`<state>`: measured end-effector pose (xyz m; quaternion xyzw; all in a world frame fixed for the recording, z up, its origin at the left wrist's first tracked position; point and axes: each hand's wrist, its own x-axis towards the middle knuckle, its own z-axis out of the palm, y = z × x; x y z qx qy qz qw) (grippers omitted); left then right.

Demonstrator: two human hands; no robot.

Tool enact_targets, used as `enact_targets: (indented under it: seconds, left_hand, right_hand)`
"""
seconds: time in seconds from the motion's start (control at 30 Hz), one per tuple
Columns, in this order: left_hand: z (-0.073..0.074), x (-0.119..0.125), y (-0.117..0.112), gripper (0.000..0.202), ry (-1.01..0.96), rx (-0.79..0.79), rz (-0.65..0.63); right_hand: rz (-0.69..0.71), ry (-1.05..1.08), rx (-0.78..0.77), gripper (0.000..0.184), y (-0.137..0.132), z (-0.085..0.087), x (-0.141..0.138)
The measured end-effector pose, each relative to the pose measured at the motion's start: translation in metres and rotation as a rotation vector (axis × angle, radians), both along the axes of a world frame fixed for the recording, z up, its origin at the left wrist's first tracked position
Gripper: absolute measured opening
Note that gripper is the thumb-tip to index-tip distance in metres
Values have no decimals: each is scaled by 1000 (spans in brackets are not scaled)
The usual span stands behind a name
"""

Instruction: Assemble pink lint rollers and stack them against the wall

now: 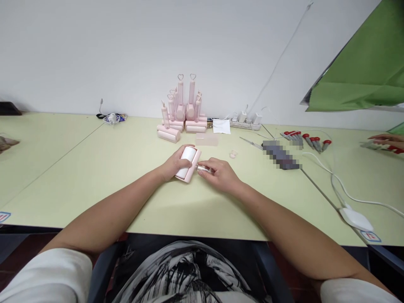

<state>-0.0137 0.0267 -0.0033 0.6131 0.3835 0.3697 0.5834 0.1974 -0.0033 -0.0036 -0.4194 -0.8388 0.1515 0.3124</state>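
My left hand (175, 165) is closed around a pink lint roller head (195, 165) with a white roll (187, 158) in it, thumb across the roll. My right hand (222, 174) grips a clear, shiny handle (205, 169), its tip at the right side of the roller head; most of the handle is hidden by the fingers. Beyond my hands stand several pink lint rollers (168, 134) with upright handles, some ending in heart-shaped loops. A translucent pink cover (206, 139) lies in front of them, and a small pink piece (233, 154) lies to the right.
At the back are white paper (221, 126) and a power strip (246, 125) with chargers. A blurred-out dark object (280, 155), several red-and-grey items (311, 141) and a white device (356, 219) with cables lie right. Another person's hand (388, 141) is at far right. Coiled cable (112, 119) lies left.
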Motion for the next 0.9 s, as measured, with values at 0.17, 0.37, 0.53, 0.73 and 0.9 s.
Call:
enact_targets:
  seconds: [0.17,0.37,0.53,0.73,0.9]
  left_hand:
    - [3,4,-4,72,-63,-45,5]
    - [6,12,-10,73,-24,-34,74]
    - [7,13,-10,84,401,171,196]
    - [8,18,-22,47,780,772,101]
    - [11,20,-25,23,838,798,-7]
  right_hand:
    - [6,68,32,25,-1,-2,-1]
    - [-74,103,-20,16,-2,-2,-5]
    - [-139,293,-248,24,9,-5,-4]
    - [-124,569,-531,20,12,-9,-9]
    - [-76,530,-396,19,16,0,-1]
